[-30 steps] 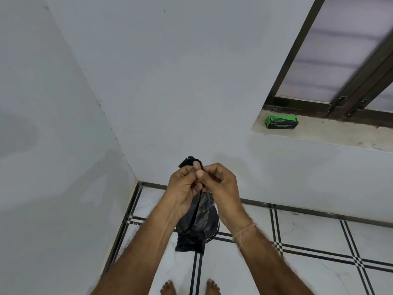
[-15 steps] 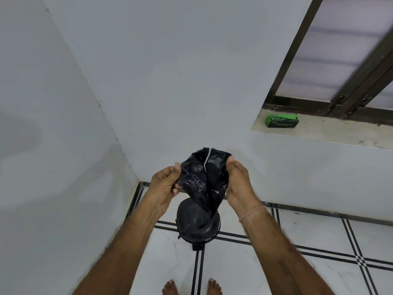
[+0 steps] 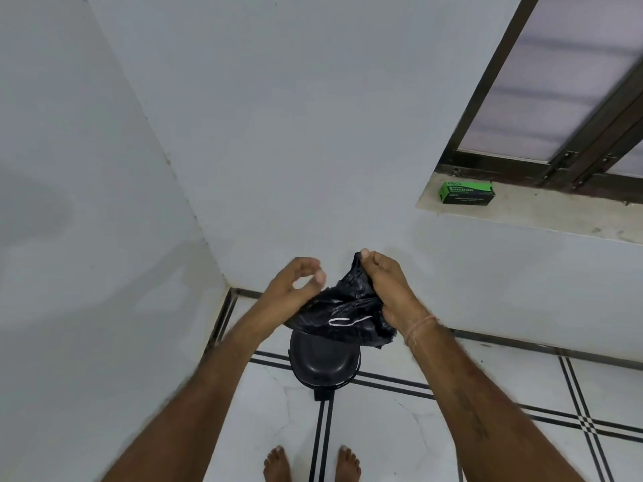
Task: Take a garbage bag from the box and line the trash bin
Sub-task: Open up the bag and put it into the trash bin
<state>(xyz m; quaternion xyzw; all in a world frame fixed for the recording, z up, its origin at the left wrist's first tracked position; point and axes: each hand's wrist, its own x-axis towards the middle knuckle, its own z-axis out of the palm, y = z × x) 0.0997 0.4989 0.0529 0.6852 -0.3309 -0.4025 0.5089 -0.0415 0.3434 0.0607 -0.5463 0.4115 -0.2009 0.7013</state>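
A crumpled black garbage bag [image 3: 348, 316] with a thin white string on it hangs in front of me, pinched at its top edge by my right hand [image 3: 384, 285]. My left hand [image 3: 295, 285] hovers just left of the bag, fingers loosely curled and apart, with nothing between them; it looks blurred. Directly below the bag stands the small black trash bin [image 3: 323, 365] on the tiled floor, its far part hidden by the bag. The green garbage bag box [image 3: 466, 193] lies on the window sill at the upper right.
White walls meet in a corner behind the bin. The stone window sill [image 3: 542, 217] and a dark window frame [image 3: 591, 140] are at the right. My bare feet [image 3: 311, 464] stand on white floor tiles with black lines just in front of the bin.
Both hands first pinched the bunched bag together, then pulled it apart. Now my left hand has let go and the bag has dropped lower, held by my right hand alone.
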